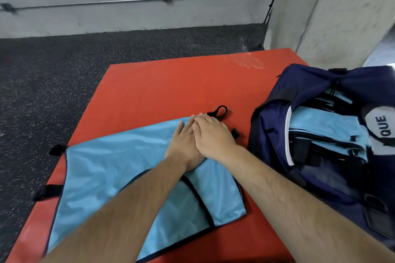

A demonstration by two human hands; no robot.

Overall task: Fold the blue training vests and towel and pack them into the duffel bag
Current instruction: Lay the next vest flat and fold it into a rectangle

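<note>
Palms down, fingers [185, 129] straight, right hand [214, 137] overlaps left hand [184, 149], pressing the blue vest [106, 168].

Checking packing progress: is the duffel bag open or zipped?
Open: the duffel bag gapes, with folded blue vests visible inside.

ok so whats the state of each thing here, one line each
blue vest: spread out on the mat, not packed
left hand: flat, pressing on the vest
right hand: flat, partly overlapping the left hand
duffel bag: open, on the mat's right side
folded vests: stacked inside the bag
red mat: lying on the floor, scuffed at the far corner
</note>
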